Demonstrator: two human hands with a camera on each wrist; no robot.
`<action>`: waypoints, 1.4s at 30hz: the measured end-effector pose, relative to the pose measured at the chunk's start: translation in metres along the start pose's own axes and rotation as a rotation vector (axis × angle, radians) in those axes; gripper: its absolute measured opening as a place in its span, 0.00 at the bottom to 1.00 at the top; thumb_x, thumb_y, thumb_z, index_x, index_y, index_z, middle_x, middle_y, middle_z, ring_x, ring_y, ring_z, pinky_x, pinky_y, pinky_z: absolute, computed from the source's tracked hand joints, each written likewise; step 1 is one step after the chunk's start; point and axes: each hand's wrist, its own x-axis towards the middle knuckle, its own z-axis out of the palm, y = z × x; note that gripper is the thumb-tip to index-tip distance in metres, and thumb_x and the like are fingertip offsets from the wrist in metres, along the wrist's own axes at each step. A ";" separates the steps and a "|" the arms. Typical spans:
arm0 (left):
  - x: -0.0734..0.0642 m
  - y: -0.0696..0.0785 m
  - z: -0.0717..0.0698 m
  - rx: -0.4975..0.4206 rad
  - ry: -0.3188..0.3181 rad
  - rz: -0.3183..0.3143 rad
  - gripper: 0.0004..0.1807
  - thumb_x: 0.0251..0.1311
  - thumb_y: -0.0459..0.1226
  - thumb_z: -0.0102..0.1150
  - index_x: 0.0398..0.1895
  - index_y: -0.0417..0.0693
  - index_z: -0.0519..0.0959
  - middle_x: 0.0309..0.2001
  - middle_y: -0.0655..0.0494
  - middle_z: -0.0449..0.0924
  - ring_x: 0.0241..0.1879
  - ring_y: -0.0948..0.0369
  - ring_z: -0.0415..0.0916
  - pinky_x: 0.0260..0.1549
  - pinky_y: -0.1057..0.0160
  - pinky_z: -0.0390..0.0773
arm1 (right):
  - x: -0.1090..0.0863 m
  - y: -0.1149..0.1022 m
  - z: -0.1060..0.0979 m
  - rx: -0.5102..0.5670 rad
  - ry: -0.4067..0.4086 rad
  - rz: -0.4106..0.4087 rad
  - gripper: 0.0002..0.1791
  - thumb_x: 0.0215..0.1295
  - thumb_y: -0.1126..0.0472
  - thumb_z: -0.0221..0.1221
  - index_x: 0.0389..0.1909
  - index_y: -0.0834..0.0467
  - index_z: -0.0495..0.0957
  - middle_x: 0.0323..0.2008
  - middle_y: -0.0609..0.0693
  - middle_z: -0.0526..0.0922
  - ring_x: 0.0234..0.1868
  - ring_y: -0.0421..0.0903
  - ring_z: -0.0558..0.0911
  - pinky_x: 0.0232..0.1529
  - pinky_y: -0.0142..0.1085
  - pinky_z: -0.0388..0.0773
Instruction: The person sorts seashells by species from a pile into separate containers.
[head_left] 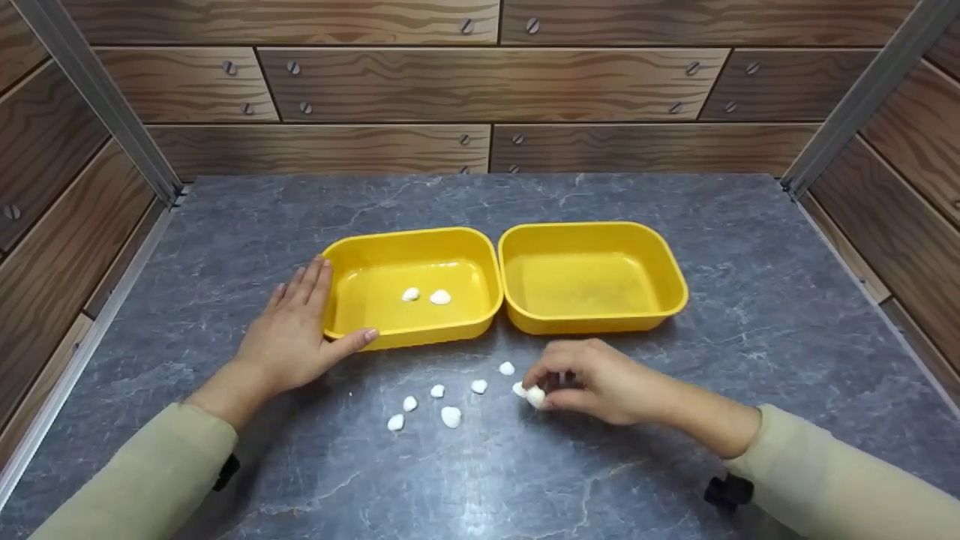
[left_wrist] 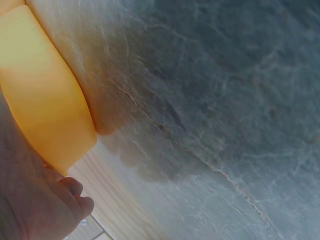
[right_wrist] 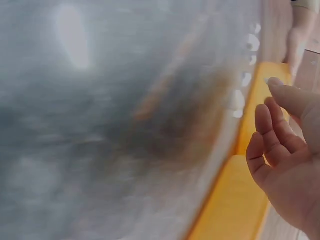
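My right hand (head_left: 604, 382) pinches a small white seashell (head_left: 535, 397) between thumb and fingertips, low over the table in front of the bins. Another seashell (head_left: 519, 389) shows just behind it, partly covered by the fingers. My left hand (head_left: 289, 341) rests against the left end of the left yellow bin (head_left: 412, 334), its fingers straight along the side and its thumb across the near rim. Inside that bin lie two white seashells (head_left: 440, 298). In the right wrist view the thumb tip hides most of the pinched shell.
A second yellow bin (head_left: 592, 324) stands right beside the first. Several loose white seashells (head_left: 451, 417) are scattered on the grey marbled table (head_left: 337, 480) in front of the bins. Wood-patterned walls (head_left: 487, 82) enclose the table at the back and sides.
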 end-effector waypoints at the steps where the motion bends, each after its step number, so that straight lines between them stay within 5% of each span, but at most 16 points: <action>1: 0.000 0.000 0.000 0.000 0.000 0.000 0.67 0.66 0.79 0.39 0.85 0.35 0.36 0.86 0.39 0.33 0.83 0.37 0.39 0.79 0.36 0.42 | 0.004 -0.002 -0.002 -0.001 0.020 -0.012 0.12 0.68 0.63 0.72 0.51 0.55 0.88 0.44 0.44 0.87 0.42 0.44 0.86 0.46 0.40 0.86; 10: 0.000 0.000 -0.001 -0.002 -0.001 0.002 0.67 0.66 0.79 0.40 0.85 0.34 0.36 0.86 0.39 0.33 0.83 0.37 0.38 0.79 0.36 0.41 | 0.062 -0.020 -0.019 0.071 0.147 0.057 0.12 0.68 0.61 0.73 0.51 0.53 0.88 0.46 0.43 0.87 0.46 0.53 0.83 0.48 0.41 0.82; 16: 0.000 0.000 -0.001 0.000 -0.001 0.001 0.67 0.66 0.79 0.40 0.85 0.34 0.37 0.86 0.39 0.34 0.83 0.37 0.39 0.79 0.36 0.42 | 0.105 -0.017 -0.016 0.094 0.229 0.107 0.12 0.67 0.61 0.73 0.50 0.56 0.88 0.45 0.46 0.88 0.47 0.52 0.82 0.50 0.54 0.82; 20: 0.000 0.000 -0.001 -0.002 -0.001 0.002 0.68 0.65 0.79 0.40 0.85 0.35 0.36 0.86 0.39 0.34 0.83 0.37 0.39 0.79 0.36 0.42 | 0.128 -0.014 -0.012 0.099 0.247 0.144 0.13 0.68 0.60 0.73 0.51 0.55 0.88 0.46 0.46 0.88 0.51 0.55 0.83 0.53 0.50 0.79; 29: 0.001 -0.001 0.000 -0.001 -0.011 -0.003 0.68 0.65 0.79 0.39 0.85 0.35 0.36 0.86 0.40 0.33 0.83 0.37 0.37 0.79 0.35 0.41 | 0.168 -0.006 0.003 0.128 0.220 0.181 0.14 0.68 0.62 0.72 0.53 0.58 0.88 0.47 0.49 0.89 0.50 0.50 0.83 0.51 0.39 0.79; 42: 0.002 0.000 0.001 0.010 -0.009 -0.002 0.68 0.66 0.79 0.39 0.85 0.34 0.36 0.86 0.39 0.33 0.83 0.36 0.38 0.79 0.35 0.41 | 0.192 0.003 0.015 0.154 0.098 0.214 0.13 0.69 0.65 0.70 0.53 0.61 0.88 0.47 0.53 0.90 0.50 0.51 0.83 0.60 0.48 0.79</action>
